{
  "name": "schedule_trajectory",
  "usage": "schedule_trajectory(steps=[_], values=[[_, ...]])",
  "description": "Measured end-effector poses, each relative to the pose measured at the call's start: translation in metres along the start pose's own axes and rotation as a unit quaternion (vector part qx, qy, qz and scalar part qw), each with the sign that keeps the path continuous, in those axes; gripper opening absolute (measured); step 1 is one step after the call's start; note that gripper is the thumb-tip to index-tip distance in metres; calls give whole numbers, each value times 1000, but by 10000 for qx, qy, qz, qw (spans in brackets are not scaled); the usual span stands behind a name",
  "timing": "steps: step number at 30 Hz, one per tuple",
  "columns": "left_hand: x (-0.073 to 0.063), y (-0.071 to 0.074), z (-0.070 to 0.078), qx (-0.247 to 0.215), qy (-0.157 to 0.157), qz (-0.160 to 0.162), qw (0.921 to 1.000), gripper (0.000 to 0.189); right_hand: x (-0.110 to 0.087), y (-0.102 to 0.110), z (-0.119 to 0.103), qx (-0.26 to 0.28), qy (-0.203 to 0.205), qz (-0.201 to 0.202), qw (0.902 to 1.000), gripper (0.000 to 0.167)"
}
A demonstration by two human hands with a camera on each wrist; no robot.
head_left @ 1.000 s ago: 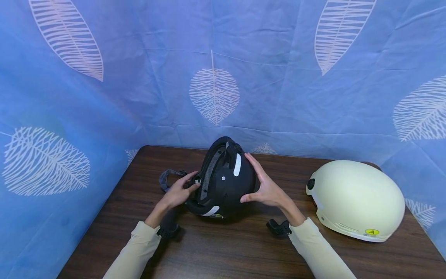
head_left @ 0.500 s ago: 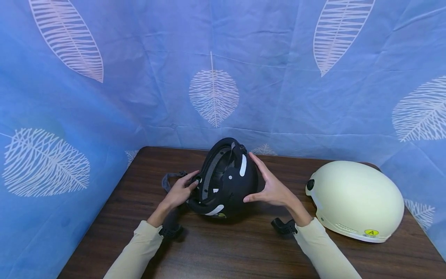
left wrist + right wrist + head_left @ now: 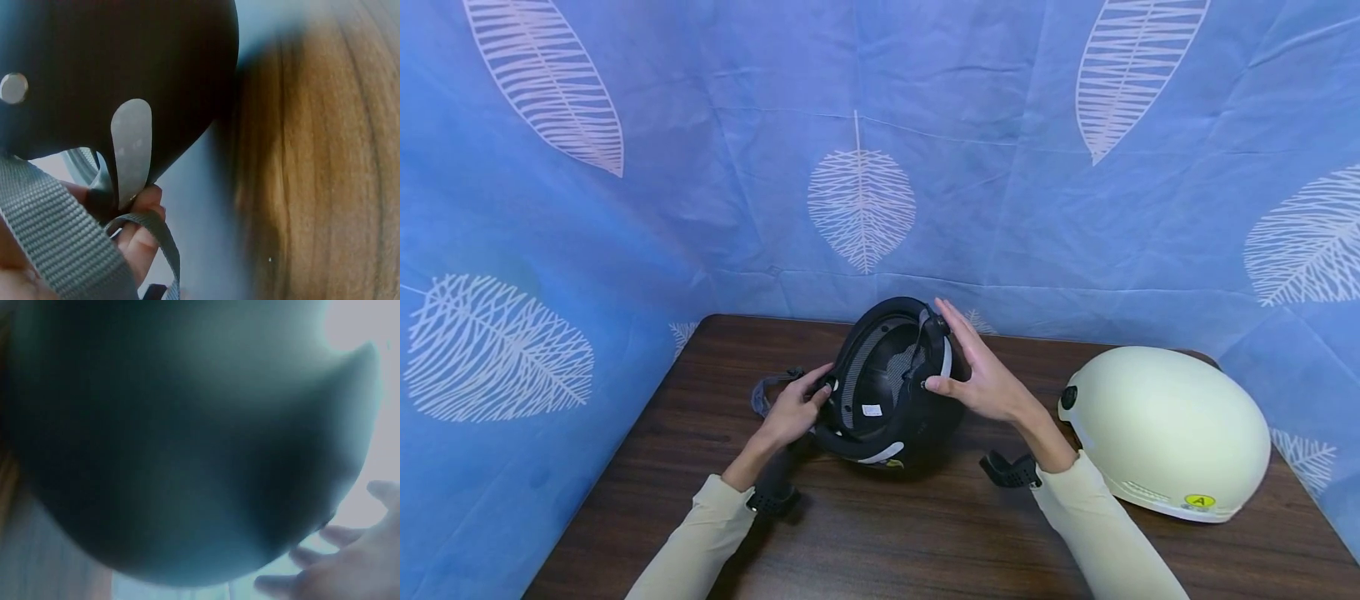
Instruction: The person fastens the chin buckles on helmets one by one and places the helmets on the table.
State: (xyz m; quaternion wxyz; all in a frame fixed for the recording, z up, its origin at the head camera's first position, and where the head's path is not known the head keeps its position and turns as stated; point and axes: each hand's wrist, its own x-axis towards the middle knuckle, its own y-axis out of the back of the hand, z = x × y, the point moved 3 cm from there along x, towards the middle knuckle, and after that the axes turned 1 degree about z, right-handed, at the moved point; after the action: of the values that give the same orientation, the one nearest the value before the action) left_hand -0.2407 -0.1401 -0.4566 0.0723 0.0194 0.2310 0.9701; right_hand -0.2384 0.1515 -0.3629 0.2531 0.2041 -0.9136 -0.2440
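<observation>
A black helmet (image 3: 928, 421) is tipped on its side near the middle of the table, its padded opening and white inner label showing in the head view. My left hand (image 3: 790, 410) pinches the left rim, thumb inside and fingers outside. Close up in the left wrist view, grey webbing strap (image 3: 69, 231) crosses those fingers (image 3: 142, 240) below a light reflective patch (image 3: 131, 150). My right hand (image 3: 996, 387) spreads nearly straight fingers against the right side of the shell. In the right wrist view the dark shell (image 3: 156, 456) is blurred and fills most of the frame.
A cream helmet (image 3: 1172, 425) with a yellow sticker sits at the right of the dark wooden table (image 3: 887, 542). Blue leaf-patterned cloth (image 3: 970, 208) hangs behind and at the sides. A black device (image 3: 1009, 471) is worn on my right wrist, another (image 3: 775, 500) on the left.
The black helmet has rolled to the right, so its opening faces up more and its inside shows. My right hand has shifted rightward and up with it; the left keeps its grip.
</observation>
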Motion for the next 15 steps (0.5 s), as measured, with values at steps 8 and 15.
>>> schedule_trajectory(steps=[8, 15], values=[[-2, -1, 5, -86, 45, 22, 10000, 46, 0, 0, -2, -256, -572, -195, 9978, 97], [0, -2, 7, -256, -11, 11, 9997, 47, -3, 1, 0, -251, -577, -163, 9979, 97]])
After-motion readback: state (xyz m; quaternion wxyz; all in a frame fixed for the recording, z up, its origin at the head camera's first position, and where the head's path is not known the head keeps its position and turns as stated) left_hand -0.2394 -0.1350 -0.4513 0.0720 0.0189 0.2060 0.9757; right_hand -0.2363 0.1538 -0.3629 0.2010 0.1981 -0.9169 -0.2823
